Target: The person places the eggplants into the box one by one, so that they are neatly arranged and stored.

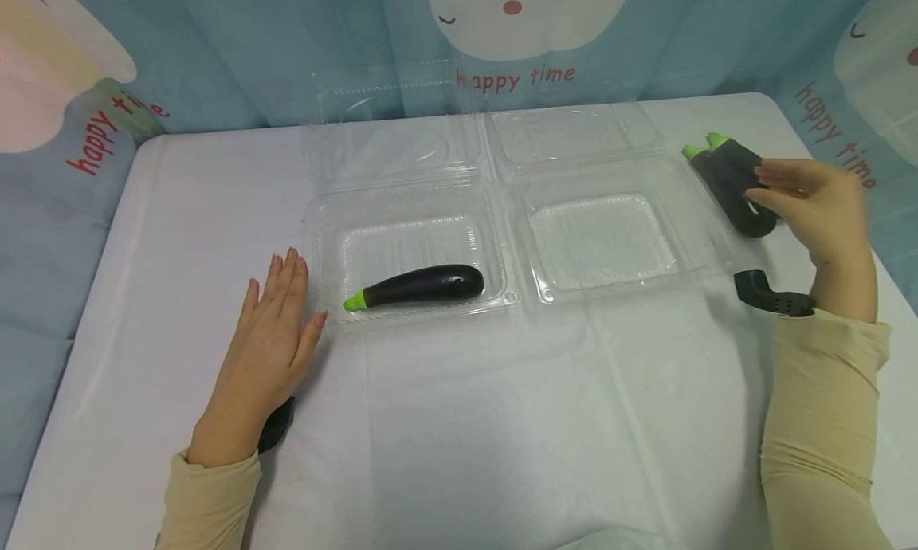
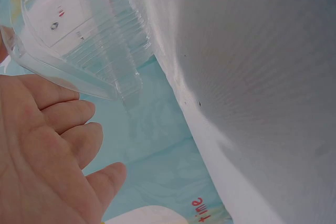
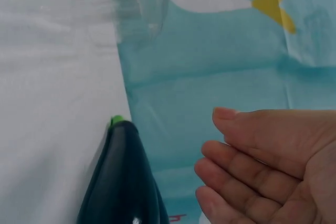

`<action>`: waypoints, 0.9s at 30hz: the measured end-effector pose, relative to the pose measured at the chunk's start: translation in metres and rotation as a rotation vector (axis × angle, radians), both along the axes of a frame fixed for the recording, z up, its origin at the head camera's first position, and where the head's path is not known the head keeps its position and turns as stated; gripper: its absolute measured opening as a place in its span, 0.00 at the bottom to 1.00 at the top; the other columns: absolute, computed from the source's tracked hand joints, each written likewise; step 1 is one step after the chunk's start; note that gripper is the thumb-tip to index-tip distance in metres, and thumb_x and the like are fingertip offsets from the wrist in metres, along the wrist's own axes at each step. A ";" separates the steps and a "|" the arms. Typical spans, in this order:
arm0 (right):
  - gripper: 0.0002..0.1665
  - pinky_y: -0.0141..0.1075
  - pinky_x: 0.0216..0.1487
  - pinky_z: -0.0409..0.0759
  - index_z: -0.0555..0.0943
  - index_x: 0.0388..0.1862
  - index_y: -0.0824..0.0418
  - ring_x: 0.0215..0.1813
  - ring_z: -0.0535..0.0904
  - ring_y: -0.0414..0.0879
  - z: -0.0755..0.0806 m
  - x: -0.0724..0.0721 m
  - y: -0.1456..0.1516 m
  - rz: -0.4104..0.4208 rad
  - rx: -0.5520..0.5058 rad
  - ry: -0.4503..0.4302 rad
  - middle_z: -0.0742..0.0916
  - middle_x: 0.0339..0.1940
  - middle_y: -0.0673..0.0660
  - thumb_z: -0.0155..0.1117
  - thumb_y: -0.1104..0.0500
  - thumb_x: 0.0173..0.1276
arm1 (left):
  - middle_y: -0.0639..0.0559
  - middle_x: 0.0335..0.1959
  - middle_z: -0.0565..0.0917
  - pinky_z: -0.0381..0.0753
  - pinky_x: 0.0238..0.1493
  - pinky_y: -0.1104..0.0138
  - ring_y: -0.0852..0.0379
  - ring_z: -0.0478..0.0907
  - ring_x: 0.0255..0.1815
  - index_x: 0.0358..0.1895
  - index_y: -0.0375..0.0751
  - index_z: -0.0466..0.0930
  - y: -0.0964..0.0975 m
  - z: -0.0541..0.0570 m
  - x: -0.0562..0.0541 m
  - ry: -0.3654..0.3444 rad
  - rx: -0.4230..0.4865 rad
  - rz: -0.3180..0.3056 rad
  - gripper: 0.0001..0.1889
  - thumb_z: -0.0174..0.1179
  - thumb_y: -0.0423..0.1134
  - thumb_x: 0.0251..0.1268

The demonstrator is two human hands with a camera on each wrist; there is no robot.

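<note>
My left hand (image 1: 265, 347) is at the left side of a clear plastic clamshell box (image 1: 398, 203), fingers straight. Inside that box lies a dark eggplant (image 1: 426, 285), its green stem end toward the left hand. In the left wrist view, the fingers come close to the box wall (image 2: 94, 80). Two more eggplants (image 1: 720, 187) lie side by side at the far right of the table. Over their right side hovers my right hand (image 1: 821, 203), loosely bent. The right wrist view has a gap between these fingers (image 3: 247, 177) and the nearest eggplant (image 3: 123, 177).
A second clear clamshell box (image 1: 602, 239) with no eggplant in it stands right of the first. Both lids (image 1: 574, 135) are raised at the back. Behind the white-covered table (image 1: 459, 438) hangs a blue printed curtain (image 1: 287, 40).
</note>
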State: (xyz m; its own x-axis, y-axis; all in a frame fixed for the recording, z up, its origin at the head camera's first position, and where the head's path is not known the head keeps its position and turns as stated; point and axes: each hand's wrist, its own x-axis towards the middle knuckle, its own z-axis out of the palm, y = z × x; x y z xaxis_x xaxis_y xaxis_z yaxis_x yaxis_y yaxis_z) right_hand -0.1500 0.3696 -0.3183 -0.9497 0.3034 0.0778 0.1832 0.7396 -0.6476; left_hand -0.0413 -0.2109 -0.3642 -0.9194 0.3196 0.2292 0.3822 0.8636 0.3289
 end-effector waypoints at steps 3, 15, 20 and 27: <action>0.29 0.30 0.61 0.68 0.71 0.66 0.59 0.44 0.70 0.22 -0.003 -0.001 0.003 -0.030 0.011 -0.016 0.79 0.57 0.41 0.62 0.57 0.67 | 0.37 0.74 0.48 0.39 0.71 0.47 0.45 0.40 0.75 0.72 0.27 0.45 0.000 -0.001 0.000 0.002 0.001 0.000 0.33 0.38 0.49 0.77; 0.28 0.25 0.57 0.70 0.74 0.64 0.56 0.47 0.74 0.27 -0.025 -0.006 0.025 -0.106 -0.002 -0.045 0.80 0.58 0.46 0.65 0.56 0.64 | 0.36 0.74 0.48 0.39 0.71 0.46 0.45 0.41 0.75 0.72 0.27 0.46 0.000 0.000 -0.001 0.005 -0.002 0.002 0.33 0.38 0.49 0.77; 0.28 0.22 0.54 0.71 0.76 0.62 0.54 0.52 0.76 0.32 -0.045 -0.014 0.048 -0.115 -0.063 -0.018 0.81 0.58 0.46 0.68 0.57 0.62 | 0.36 0.74 0.48 0.39 0.71 0.46 0.45 0.40 0.75 0.72 0.26 0.46 0.000 0.000 0.000 0.005 -0.001 0.001 0.33 0.38 0.49 0.77; 0.30 0.23 0.53 0.70 0.76 0.62 0.47 0.47 0.73 0.26 -0.079 -0.030 0.091 -0.117 -0.033 -0.034 0.81 0.55 0.37 0.70 0.54 0.59 | 0.36 0.74 0.48 0.39 0.71 0.46 0.45 0.40 0.75 0.72 0.26 0.46 0.000 0.000 0.000 -0.002 0.000 0.001 0.33 0.38 0.49 0.77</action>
State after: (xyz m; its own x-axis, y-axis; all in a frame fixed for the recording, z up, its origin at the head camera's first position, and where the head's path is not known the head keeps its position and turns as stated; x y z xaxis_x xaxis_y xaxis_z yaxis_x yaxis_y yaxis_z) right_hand -0.1802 0.4601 -0.3970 -0.9097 0.4138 0.0341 0.2892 0.6904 -0.6631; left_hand -0.0414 -0.2105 -0.3639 -0.9201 0.3191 0.2271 0.3809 0.8640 0.3293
